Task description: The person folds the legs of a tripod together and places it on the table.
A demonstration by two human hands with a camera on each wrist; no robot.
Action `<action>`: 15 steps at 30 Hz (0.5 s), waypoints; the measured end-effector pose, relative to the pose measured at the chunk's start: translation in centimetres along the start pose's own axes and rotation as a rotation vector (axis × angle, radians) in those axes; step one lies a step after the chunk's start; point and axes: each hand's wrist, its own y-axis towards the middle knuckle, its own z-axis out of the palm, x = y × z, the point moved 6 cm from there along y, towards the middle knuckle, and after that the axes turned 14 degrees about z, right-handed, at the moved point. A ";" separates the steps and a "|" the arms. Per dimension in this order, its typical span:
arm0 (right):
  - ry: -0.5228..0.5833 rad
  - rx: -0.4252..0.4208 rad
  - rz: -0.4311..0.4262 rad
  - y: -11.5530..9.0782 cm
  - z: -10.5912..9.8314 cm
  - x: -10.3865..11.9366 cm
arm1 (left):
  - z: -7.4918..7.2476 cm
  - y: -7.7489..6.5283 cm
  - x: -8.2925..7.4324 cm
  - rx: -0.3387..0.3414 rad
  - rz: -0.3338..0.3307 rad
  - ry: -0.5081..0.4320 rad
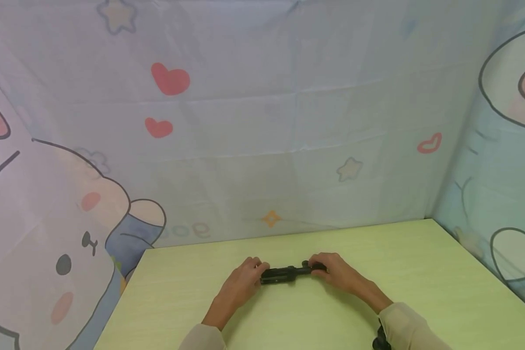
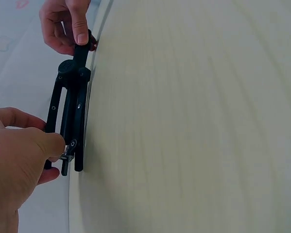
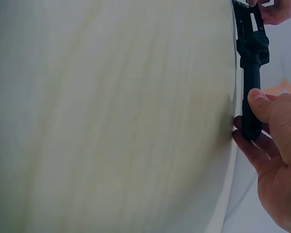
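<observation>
A black mini tripod (image 1: pixel 288 274) with its legs folded together lies sideways between both hands, over the table. My left hand (image 1: pixel 245 279) pinches the leg end, thumb on one side and fingers behind, as the left wrist view shows. Around the opposite, rounded end of the tripod's handle (image 3: pixel 252 92), my right hand (image 1: pixel 334 272) holds on with thumb and fingers. Between the hands the hinge joint (image 2: pixel 70 70) shows, and a small metal part (image 2: pixel 70 150) sits by the left fingertips. Fingers cover part of each end.
The pale yellow-green table (image 1: pixel 306 321) reaches back to a hanging cloth (image 1: pixel 245 146) printed with hearts, stars and cartoon animals, which also covers both sides. A small black object (image 1: pixel 381 339) lies near the front, partly behind the right sleeve (image 1: pixel 409 325).
</observation>
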 end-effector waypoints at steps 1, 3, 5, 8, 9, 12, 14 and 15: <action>0.000 0.002 -0.001 0.0 0.0 0.0 | 0.0 0.0 0.0 0.001 0.000 -0.001; -0.006 0.003 -0.006 0.0 0.1 0.0 | 0.1 0.0 0.0 0.001 -0.004 0.001; -0.007 0.002 -0.015 0.0 0.1 0.0 | 0.2 0.0 0.0 0.007 -0.011 -0.002; -0.006 0.003 -0.025 0.0 0.1 -0.2 | 0.2 0.0 0.0 0.016 -0.024 -0.010; -0.006 0.003 -0.026 0.0 0.1 -0.2 | 0.1 0.0 0.0 0.019 -0.029 -0.014; -0.003 0.002 -0.025 0.0 0.2 -0.4 | 0.1 0.0 0.0 0.020 -0.032 -0.022; 0.003 0.000 -0.027 -0.1 0.2 -0.6 | 0.0 0.0 0.0 0.021 -0.032 -0.026; 0.005 -0.002 -0.028 -0.1 0.2 -0.6 | 0.0 0.0 0.0 0.022 -0.031 -0.026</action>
